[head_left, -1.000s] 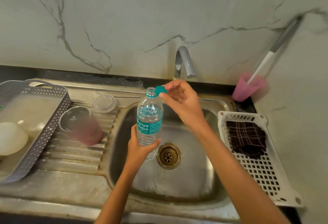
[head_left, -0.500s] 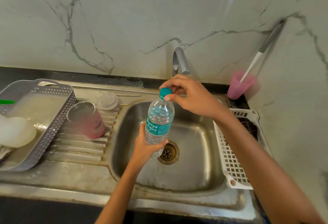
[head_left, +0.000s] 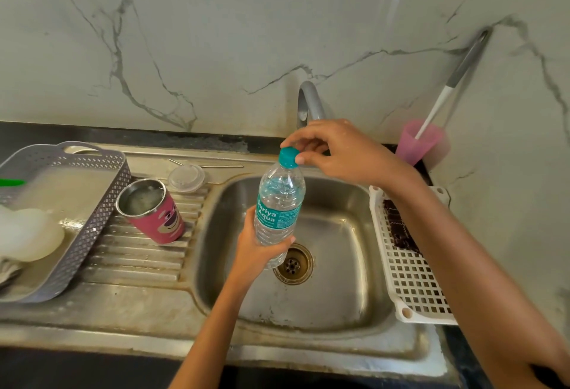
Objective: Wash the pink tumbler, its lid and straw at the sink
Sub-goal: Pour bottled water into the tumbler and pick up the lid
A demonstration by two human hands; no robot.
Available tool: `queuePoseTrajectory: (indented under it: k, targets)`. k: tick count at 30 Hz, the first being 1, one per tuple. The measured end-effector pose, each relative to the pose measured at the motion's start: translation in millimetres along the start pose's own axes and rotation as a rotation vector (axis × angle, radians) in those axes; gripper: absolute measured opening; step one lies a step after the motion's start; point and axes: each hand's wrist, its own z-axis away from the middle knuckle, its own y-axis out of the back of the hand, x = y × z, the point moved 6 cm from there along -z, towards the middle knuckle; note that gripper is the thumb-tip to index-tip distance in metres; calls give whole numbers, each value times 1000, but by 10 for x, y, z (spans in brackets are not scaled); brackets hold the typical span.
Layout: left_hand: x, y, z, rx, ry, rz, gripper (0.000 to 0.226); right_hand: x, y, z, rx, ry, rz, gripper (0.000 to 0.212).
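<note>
Head view over a steel sink. The left hand wraps the lower half of a clear water bottle, held upright and slightly tilted above the basin, beside the drain. The right hand pinches the teal cap, which sits on the bottle's neck, between thumb and fingertips; both grips are closed on what they hold. The tap rises behind the right hand. The pink tumbler stands open-mouthed on the ribbed drainboard, left of the basin, liquid visible inside. Its clear lid lies just behind it, and the thin metal straw lies near the lid along the sink's back edge. A grey basket sits far left, a white perforated tray with a dark cloth at right, and a pink cup holding a long-handled brush in the corner
</note>
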Motion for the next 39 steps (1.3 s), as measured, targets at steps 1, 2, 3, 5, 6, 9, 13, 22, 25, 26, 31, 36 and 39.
queuePoseTrajectory:
  k: [1, 2, 3, 5, 6, 9, 13, 22, 25, 26, 31, 36, 39]
  targets:
    - [-6, 2, 3, 0, 3, 3, 79, -9, -3, -8, -7, -6, 11, 33]
    - [-16, 6, 5, -2, 6, 4, 79, -25, -12, -17, -28, 7, 27, 34]
    - [-29, 9, 3, -6, 11, 5, 80, -51, -25, -22, -56, 33, 47, 35]
    - [-54, 19, 3, -14, 18, 8, 80, -89, -66, -35, -101, 82, 87, 36]
    - [-60, 27, 3, -15, 19, 9, 79, -93, -86, -44, -110, 88, 102, 35]
    - [-64, 42, 8, -9, 18, 3, 75, -70, -149, -72, -108, 53, 135, 27]
    - [-87, 42, -5, 6, 13, -7, 75, -1, -212, -68, 0, -29, 145, 24]
    - [-113, -12, -15, 3, 2, 4, 72, 50, -287, 13, 233, -140, 42, 30]
    - [-94, 63, -19, 41, 4, 65, 68, 316, -416, 80, 198, -184, -154, 35]
    - [-91, 101, -43, 50, 4, 80, 68, 458, -519, 115, 180, -228, -142, 33]
    - [24, 303, -311, 122, -40, 5, 82, 841, -1351, 198, -142, -358, -247, 77]
    - [164, 461, -818, 131, -59, -84, 92, 676, -1459, -296, 9, -304, -439, 93]
    - [376, 561, -1168, 126, -91, -142, 88, 722, -1352, -694, 111, -311, -454, 87]
